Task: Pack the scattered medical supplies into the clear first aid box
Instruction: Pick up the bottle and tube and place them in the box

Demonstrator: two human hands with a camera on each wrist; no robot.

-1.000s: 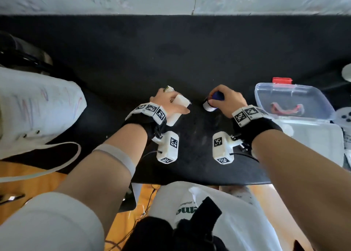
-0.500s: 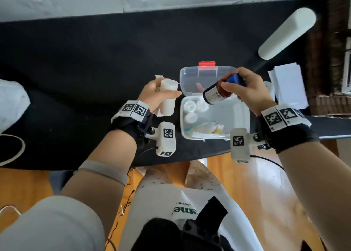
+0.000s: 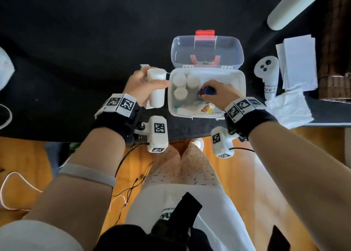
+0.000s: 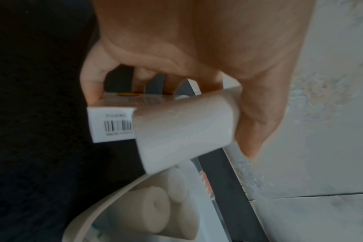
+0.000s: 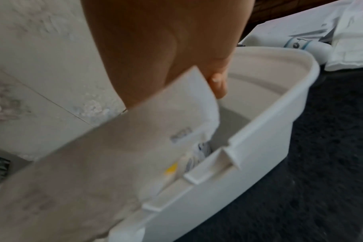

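The first aid box [image 3: 239, 99] lies open on the black table, its clear lid [image 3: 233, 47] with a red latch tipped back. Three white bandage rolls [image 3: 179, 80] stand in its left part, and flat packets [image 3: 207, 108] lie along its near side. My right hand [image 3: 214, 94] reaches down into the box and grips a brown bottle with a blue cap [image 3: 209, 90]. My left hand [image 3: 144, 87] hovers just left of the box, holding a white roll [image 3: 156, 87] together with a small white carton [image 4: 112, 126] that bears a barcode. The box's white rim [image 5: 265, 127] fills the right wrist view.
To the right of the box lie a white controller [image 3: 266, 74], a stack of white papers [image 3: 298, 59] and a crumpled tissue [image 3: 288, 108]. A long white cylinder [image 3: 296, 5] lies at the far right. A white bag [image 3: 4, 68] sits at the left edge. The table's near edge runs just under my wrists.
My right hand has carried the blue-capped bottle from the table over to the box and lowered it inside. My left hand has brought the roll and carton up beside the box's left wall.
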